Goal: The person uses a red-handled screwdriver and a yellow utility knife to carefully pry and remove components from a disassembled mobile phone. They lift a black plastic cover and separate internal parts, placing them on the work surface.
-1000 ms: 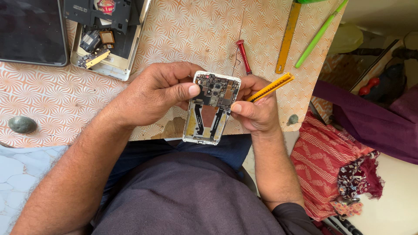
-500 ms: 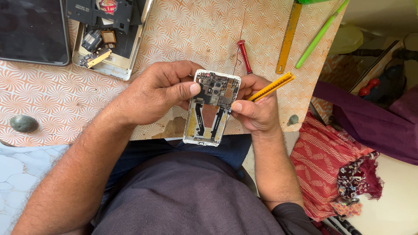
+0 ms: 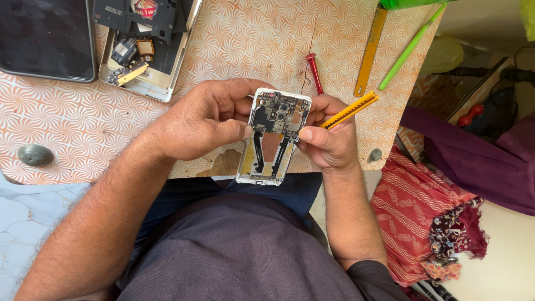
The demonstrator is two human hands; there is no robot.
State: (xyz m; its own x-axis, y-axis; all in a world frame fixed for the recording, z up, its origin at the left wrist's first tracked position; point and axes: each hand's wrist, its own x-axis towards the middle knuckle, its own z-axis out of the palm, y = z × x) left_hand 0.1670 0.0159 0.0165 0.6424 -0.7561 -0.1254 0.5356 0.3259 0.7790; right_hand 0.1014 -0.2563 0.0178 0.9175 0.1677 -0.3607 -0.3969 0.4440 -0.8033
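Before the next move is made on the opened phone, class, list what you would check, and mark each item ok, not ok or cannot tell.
1. Opened phone held steady: left hand grips its left edge, thumb on the frame. Ok.
2. Right hand supports the right edge and holds the yellow tool. Ok.
3. Yellow tool's tip on the circuit board: it points away from the phone. Not ok.
4. Phone resting on the patterned table: it is held at the table's near edge. Cannot tell.
5. Red screwdriver lies on the table just beyond the phone. Ok.
6. Loose screws on the board: too small to see. Cannot tell.
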